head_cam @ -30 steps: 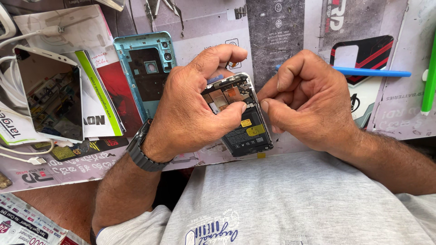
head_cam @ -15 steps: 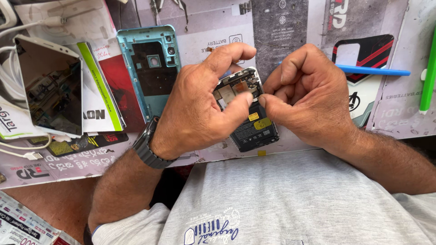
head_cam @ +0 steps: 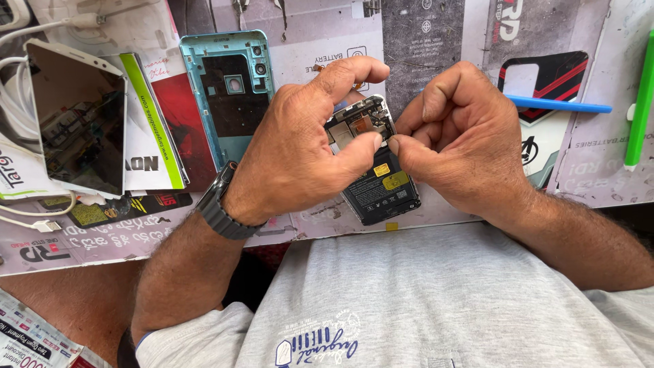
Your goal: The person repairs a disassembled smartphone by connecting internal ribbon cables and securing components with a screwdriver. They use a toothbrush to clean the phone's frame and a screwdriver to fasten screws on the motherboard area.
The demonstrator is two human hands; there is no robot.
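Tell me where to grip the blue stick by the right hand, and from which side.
Grip the blue stick near its right end, coming from above. It lies flat and almost level on the mat, and its left end runs in behind the right hand, so only the right stretch is free. It is thin, so pinch across its width.

far left, white-framed dark phone screen (head_cam: 76, 123); yellow labels (head_cam: 395, 180) on opened phone's black battery (head_cam: 381, 191)

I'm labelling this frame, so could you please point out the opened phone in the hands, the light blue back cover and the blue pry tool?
Opened phone (head_cam: 381, 187), head view, on its black battery.
Light blue back cover (head_cam: 228, 102), head view, on its dark inner panel.
Blue pry tool (head_cam: 562, 105), head view, on its shaft.
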